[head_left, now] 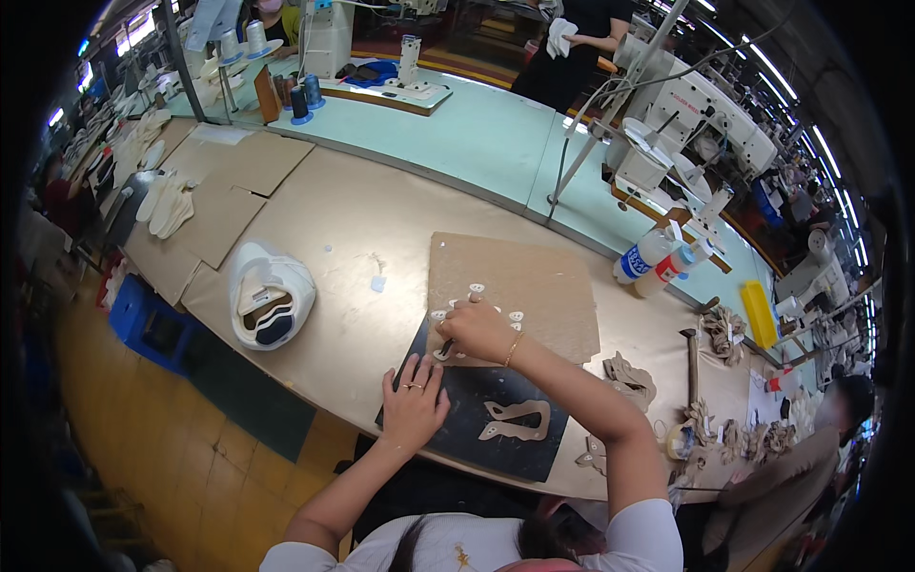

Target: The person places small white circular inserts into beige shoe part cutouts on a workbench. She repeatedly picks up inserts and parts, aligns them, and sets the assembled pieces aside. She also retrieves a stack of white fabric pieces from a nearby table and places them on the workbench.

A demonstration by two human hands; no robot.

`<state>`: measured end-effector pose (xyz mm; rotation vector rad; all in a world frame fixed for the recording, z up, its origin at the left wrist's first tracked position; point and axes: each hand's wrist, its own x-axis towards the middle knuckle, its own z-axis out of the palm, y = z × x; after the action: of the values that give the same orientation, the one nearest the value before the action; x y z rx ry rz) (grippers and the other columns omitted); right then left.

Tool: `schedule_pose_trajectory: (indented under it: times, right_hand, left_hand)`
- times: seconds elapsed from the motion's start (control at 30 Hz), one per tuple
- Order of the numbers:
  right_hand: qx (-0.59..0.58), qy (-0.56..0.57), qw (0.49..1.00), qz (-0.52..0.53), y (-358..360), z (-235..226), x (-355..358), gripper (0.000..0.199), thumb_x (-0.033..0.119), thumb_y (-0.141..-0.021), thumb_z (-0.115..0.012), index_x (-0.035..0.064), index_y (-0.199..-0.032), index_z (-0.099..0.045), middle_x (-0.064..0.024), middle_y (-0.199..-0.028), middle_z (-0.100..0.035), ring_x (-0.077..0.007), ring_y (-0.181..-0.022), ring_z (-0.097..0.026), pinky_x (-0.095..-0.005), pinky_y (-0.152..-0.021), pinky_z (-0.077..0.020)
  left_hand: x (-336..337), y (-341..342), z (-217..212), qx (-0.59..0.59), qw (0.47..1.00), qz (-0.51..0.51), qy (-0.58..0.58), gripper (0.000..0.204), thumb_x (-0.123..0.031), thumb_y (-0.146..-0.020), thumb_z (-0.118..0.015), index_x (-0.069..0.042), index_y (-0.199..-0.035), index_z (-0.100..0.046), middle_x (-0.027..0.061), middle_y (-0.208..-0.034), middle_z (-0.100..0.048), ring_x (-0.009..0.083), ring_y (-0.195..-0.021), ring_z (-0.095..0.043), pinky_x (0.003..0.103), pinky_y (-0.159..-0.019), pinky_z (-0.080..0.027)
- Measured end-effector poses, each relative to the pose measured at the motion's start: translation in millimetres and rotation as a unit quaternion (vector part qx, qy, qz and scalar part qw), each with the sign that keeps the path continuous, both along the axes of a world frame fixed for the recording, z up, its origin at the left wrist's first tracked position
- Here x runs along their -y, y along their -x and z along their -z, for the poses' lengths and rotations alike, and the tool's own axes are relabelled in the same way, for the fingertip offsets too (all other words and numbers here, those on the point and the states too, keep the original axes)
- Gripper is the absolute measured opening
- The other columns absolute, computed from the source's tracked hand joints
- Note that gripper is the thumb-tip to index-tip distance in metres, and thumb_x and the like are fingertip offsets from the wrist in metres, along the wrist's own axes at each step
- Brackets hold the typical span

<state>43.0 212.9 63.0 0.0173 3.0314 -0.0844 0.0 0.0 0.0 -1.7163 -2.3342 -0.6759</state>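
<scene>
My right hand [479,331] is closed over the left part of a brown cardboard sheet [534,272], its fingers round something short and dark that I cannot make out clearly. Several small pale pieces with dark spots, among them one pale piece [477,289] above the hand and another pale piece [516,317] beside it, lie on the cardboard. My left hand [416,405] rests with fingers spread near the left edge of a black mat [467,391]. A flat beige cut-out piece [515,420], looped with an open middle, lies on that mat below my right forearm.
A white box-like container [272,294] stands at left. Plastic bottles [643,255] are at the back right, with a hammer [691,367] and bundled beige pieces [724,334] nearer. Sewing machines [705,114] line the pale green bench. A person sits at right; another stands beyond the bench.
</scene>
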Motion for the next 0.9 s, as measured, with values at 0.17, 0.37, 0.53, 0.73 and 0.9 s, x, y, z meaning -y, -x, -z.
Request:
schedule_pose_trajectory:
  times: [0.17,0.37,0.53,0.73,0.9]
  right_hand:
    - [-0.019,-0.017,0.999,-0.022,-0.7,-1.5,2.6,0.026,0.031,-0.07,-0.081,0.0165,-0.09,-0.073,-0.0008,-0.084,-0.071,-0.0191,-0.094,-0.067,-0.0382,-0.087,-0.0432]
    - [-0.021,-0.015,0.999,-0.035,-1.4,-4.1,1.0,0.029,0.032,-0.07,-0.082,0.0152,-0.091,-0.071,0.0007,-0.086,-0.069,-0.0203,-0.097,-0.064,-0.0418,-0.092,-0.0436]
    - [0.069,0.049,0.996,-0.028,-2.8,-14.4,1.3,0.027,0.032,-0.071,-0.082,0.0153,-0.089,-0.072,-0.0013,-0.084,-0.069,-0.0211,-0.096,-0.065,-0.0428,-0.093,-0.0433]
    - [0.042,0.064,0.997,0.006,-33.8,-28.5,11.3,0.024,0.029,-0.071,-0.083,0.0153,-0.088,-0.071,-0.004,-0.084,-0.068,-0.0236,-0.096,-0.064,-0.0447,-0.092,-0.043]
    - [-0.044,0.038,0.996,0.062,-52.7,-43.4,5.2,0.024,0.026,-0.071,-0.083,0.0148,-0.086,-0.068,-0.0016,-0.084,-0.065,-0.0216,-0.094,-0.062,-0.0416,-0.09,-0.0424]
  left_hand:
    - [1.8,-0.7,-3.5,0.002,1.0,-0.003,0.004,0.042,-0.024,-0.085,-0.066,-0.006,-0.123,-0.065,0.013,-0.135,-0.058,0.0282,-0.132,-0.049,0.056,-0.106,-0.035]
    - [0.6,-0.1,-3.3,-0.008,1.0,-0.006,-0.01,0.042,-0.025,-0.084,-0.066,-0.006,-0.122,-0.066,0.0134,-0.133,-0.059,0.0287,-0.132,-0.05,0.058,-0.104,-0.036]
    - [-1.0,-1.1,-4.2,-0.012,1.0,-0.005,-0.011,0.042,-0.025,-0.084,-0.066,-0.006,-0.122,-0.066,0.0124,-0.133,-0.059,0.0285,-0.131,-0.051,0.058,-0.104,-0.036]
    - [1.8,-2.0,1.3,0.004,1.0,-0.012,0.006,0.043,-0.026,-0.086,-0.065,-0.007,-0.125,-0.065,0.0112,-0.136,-0.057,0.0277,-0.135,-0.047,0.058,-0.106,-0.034]
    - [2.8,-2.5,-1.5,0.021,1.0,-0.006,0.02,0.043,-0.025,-0.088,-0.064,-0.008,-0.127,-0.063,0.0109,-0.138,-0.056,0.0271,-0.136,-0.045,0.056,-0.108,-0.033]
